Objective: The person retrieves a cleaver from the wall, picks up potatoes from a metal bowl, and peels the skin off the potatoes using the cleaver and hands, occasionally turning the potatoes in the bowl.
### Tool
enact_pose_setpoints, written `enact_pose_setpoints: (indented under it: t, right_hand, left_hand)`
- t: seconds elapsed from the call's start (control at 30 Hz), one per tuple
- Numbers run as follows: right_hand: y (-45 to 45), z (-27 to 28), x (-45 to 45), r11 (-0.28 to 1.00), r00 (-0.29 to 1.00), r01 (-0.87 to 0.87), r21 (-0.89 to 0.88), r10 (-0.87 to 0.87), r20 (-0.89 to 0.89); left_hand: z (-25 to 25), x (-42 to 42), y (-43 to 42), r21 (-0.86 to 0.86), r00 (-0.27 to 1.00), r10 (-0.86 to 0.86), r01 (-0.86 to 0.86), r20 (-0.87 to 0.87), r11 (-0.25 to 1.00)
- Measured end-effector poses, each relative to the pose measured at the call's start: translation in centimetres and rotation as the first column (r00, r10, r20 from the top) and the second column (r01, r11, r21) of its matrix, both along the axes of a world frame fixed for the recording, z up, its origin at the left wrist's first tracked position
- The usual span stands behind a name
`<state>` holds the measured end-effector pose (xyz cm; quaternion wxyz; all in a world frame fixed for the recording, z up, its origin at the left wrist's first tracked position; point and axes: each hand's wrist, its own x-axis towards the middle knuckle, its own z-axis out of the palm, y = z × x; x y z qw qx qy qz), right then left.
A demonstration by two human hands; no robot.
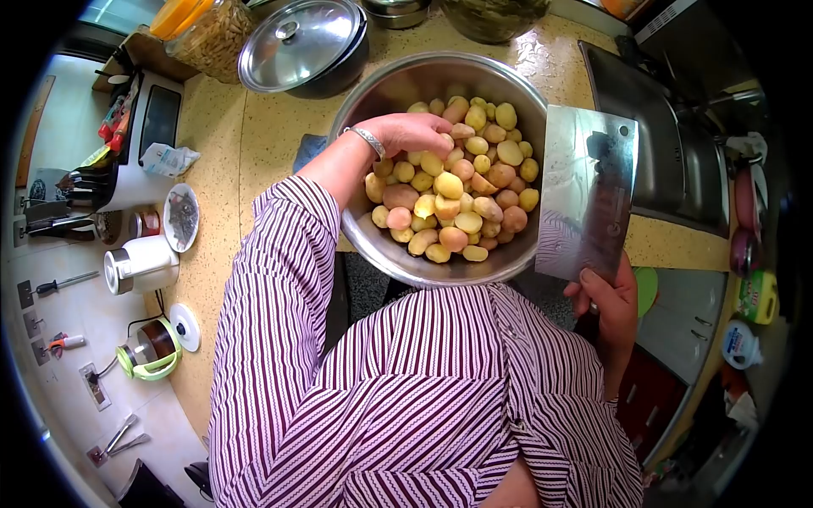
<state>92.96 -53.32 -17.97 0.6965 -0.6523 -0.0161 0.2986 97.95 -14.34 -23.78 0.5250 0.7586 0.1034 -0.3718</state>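
Note:
A large steel bowl [354, 216] full of small yellow and pinkish potatoes [449, 184] stands at the counter's near edge, against my body. Some potatoes show pale cut faces. My left hand [413, 135], with a silver bracelet at the wrist, reaches over the left rim into the bowl. Its fingers curl down around a potato [446, 142]; the fingertips are partly hidden. My right hand [611, 298] grips the handle of a broad cleaver [584, 190]. The cleaver's blade stands up beside the bowl's right rim, shiny and wet-looking.
Behind the bowl are a lidded pot [301, 46] and a jar with an orange lid [212, 38]. A sink [631, 85] lies to the right. At left stand a plate [181, 218], a white kettle [144, 264] and a glass pot with a green handle [152, 347].

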Motion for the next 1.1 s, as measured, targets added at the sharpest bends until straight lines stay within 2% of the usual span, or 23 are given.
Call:
enact_pose_setpoints:
  t: [0.03,0.1,0.13,0.23,0.27,0.3,0.33,0.37,0.4,0.43,0.5,0.57,0.67,0.7,0.77,0.8,0.87,0.9,0.97,1.1]
  right_hand:
    - [0.1,0.1,0.0,1.0,1.0,0.0,0.0,0.0,0.002]
    - [0.3,0.3,0.0,1.0,1.0,0.018,0.022,-0.019,0.021]
    - [0.2,0.4,0.0,1.0,1.0,0.02,0.02,-0.021,0.021]
    - [0.0,0.6,0.1,1.0,1.0,0.002,0.013,-0.002,0.028]
    - [0.0,0.7,0.0,1.0,0.999,0.004,-0.01,-0.004,0.037]
    - [0.1,0.8,-0.1,0.999,0.999,0.007,-0.033,-0.006,0.045]
    - [0.2,1.0,-0.2,0.999,0.999,0.009,-0.034,-0.008,0.045]
    - [0.3,1.2,-0.2,0.998,0.999,0.011,-0.057,-0.008,0.043]
    - [0.4,1.4,-0.3,0.997,0.999,0.013,-0.08,-0.01,0.041]
    - [0.4,1.6,-0.4,0.997,0.999,0.016,-0.079,-0.013,0.044]
    - [0.6,1.9,-0.5,0.992,0.996,-0.027,-0.122,0.036,0.077]
    - [0.9,2.3,-0.6,0.988,0.994,-0.041,-0.148,0.055,0.091]
    - [2.0,3.0,-1.0,0.983,0.989,-0.045,-0.179,0.069,0.128]
    - [2.3,3.1,-1.1,0.983,0.987,-0.033,-0.183,0.061,0.149]
    - [2.5,3.2,-1.1,0.976,0.979,-0.071,-0.204,0.108,0.172]
    - [1.9,3.1,-0.8,0.968,0.969,-0.116,-0.222,0.16,0.19]
    - [1.9,3.0,-0.7,0.962,0.96,-0.14,-0.233,0.19,0.205]
    - [1.8,3.1,-0.7,0.955,0.95,-0.168,-0.247,0.224,0.219]
    - [1.9,3.3,-0.7,0.943,0.94,-0.193,-0.271,0.257,0.225]
    - [2.2,3.6,-0.9,0.933,0.924,-0.223,-0.282,0.294,0.244]
  left_hand:
    - [0.5,-0.2,-0.2,0.0,1.0,0.0,0.0,0.002,1.0]
    - [1.5,-0.5,-0.8,-0.04,0.989,-0.096,0.101,0.115,0.994]
    - [2.0,-0.7,-1.0,0.043,0.976,-0.162,0.158,0.143,0.987]
    - [2.7,-0.9,-2.1,0.132,0.941,-0.237,0.21,0.242,0.969]
    - [1.9,-0.9,-2.1,0.102,0.907,-0.222,0.199,0.358,0.975]
    - [1.7,-0.9,-2.0,0.101,0.906,-0.225,0.202,0.359,0.974]
    - [2.3,-1.2,-2.3,-0.11,0.953,-0.044,0.081,0.299,0.991]
    - [2.7,-1.4,-2.5,-0.305,0.972,0.124,-0.058,0.202,0.951]
    - [2.6,-1.6,-2.6,-0.433,0.961,0.212,-0.117,0.178,0.894]
    - [2.9,-2.0,-3.1,-0.432,0.961,0.209,-0.114,0.18,0.895]
    - [3.4,-2.6,-4.1,-0.665,0.886,0.453,-0.278,0.103,0.694]
    - [3.0,-3.0,-4.2,-0.665,0.897,0.413,-0.211,0.16,0.716]
    - [3.0,-4.3,-5.6,-0.744,0.842,0.538,-0.328,0.049,0.582]
    - [3.3,-4.5,-5.8,-0.745,0.843,0.536,-0.325,0.051,0.582]
    - [3.7,-4.8,-6.3,-0.857,0.774,0.631,-0.358,-0.05,0.371]
    - [3.6,-4.5,-7.0,-0.856,0.776,0.629,-0.357,-0.048,0.375]
    - [3.4,-4.7,-7.4,-0.932,0.771,0.63,-0.286,-0.086,0.222]
    - [3.5,-4.6,-7.9,-0.932,0.771,0.63,-0.286,-0.086,0.223]
    - [3.8,-4.5,-8.8,-0.925,0.694,0.713,-0.33,-0.101,0.19]
    - [3.7,-4.5,-9.0,-0.917,0.699,0.712,-0.327,-0.071,0.23]
